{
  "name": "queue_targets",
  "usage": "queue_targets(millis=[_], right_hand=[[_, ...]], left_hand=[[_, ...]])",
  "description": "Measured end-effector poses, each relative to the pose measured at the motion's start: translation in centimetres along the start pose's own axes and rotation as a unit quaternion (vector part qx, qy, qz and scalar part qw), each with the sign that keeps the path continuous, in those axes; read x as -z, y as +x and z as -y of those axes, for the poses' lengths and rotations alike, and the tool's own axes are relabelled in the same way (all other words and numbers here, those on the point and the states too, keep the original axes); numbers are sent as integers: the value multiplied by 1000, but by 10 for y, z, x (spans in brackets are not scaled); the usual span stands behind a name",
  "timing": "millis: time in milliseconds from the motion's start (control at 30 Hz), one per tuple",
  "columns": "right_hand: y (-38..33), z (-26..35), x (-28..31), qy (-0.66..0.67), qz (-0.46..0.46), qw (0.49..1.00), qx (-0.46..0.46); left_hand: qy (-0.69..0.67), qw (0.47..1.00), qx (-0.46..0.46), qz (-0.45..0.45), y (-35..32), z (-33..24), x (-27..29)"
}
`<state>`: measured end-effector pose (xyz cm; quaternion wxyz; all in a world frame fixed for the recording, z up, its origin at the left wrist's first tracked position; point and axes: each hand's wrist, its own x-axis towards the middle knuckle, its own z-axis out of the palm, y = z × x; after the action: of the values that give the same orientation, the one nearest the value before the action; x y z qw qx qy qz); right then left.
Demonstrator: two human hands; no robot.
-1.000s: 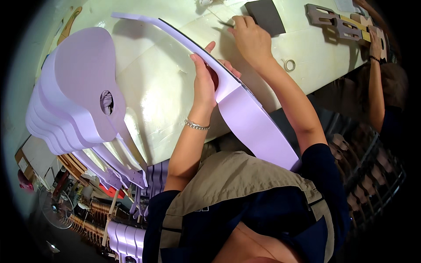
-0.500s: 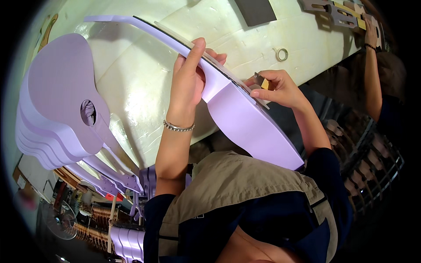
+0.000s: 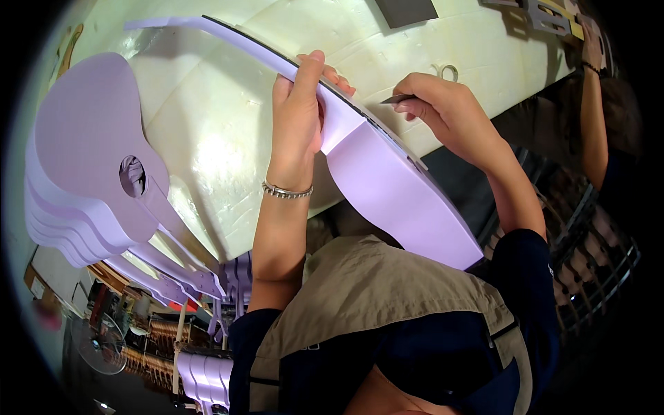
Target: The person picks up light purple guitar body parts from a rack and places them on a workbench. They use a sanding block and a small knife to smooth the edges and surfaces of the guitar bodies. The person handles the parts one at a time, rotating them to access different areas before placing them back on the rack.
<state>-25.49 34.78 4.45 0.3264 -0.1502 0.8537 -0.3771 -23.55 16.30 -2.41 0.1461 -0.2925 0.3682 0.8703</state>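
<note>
A lilac guitar [image 3: 387, 173] is held on edge across the middle of the view, its body low at 5 o'clock against the person's lap and its neck running up toward 11 o'clock over the pale table [image 3: 228, 104]. A dark strip is seen along the upper edge of the neck.

The left hand [image 3: 299, 114] is wrapped around the neck just above the heel; fingers are clamped over the far edge, thumb pressed along the near face. A beaded metal bracelet [image 3: 287, 190] is worn at that wrist.

The right hand [image 3: 443, 111] is set at 1 o'clock from the guitar body, fingers pinched together on a small dark pointed tool [image 3: 395, 99]. The tip of the tool is directed toward the dark edge of the neck; whether contact is made cannot be told.

A stack of lilac guitar bodies [image 3: 90, 173] is noted at 9 o'clock, overhanging the table's left edge, the top one with a round sound hole. A small metal ring [image 3: 449, 71] is seen on the table just past the right hand, and a dark flat sheet [image 3: 407, 11] at 12 o'clock. At 2 o'clock another person's arm [image 3: 595, 117] is stretched toward grey wooden parts [image 3: 546, 15] on the table.
</note>
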Motion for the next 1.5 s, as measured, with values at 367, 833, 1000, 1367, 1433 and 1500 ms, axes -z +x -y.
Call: queue_targets(millis=[367,833,1000,1367,1433,1500], right_hand=[[15,10,-1,-319,-27,921,221],[45,16,-8,-380,-86,868,307],[49,19,-8,-400,-90,857,312],[52,26,-3,-397,-61,862,309],[52,28,-3,-402,-44,866,294],[46,34,0,-426,-1,868,255]], left_hand=[[21,999,-21,30,5,5,7],[14,1000,-18,-6,5,3,5],[27,999,-23,-18,7,5,7],[45,998,-28,-17,7,4,7],[44,999,-24,-22,6,3,5],[38,999,-21,-16,5,3,4]])
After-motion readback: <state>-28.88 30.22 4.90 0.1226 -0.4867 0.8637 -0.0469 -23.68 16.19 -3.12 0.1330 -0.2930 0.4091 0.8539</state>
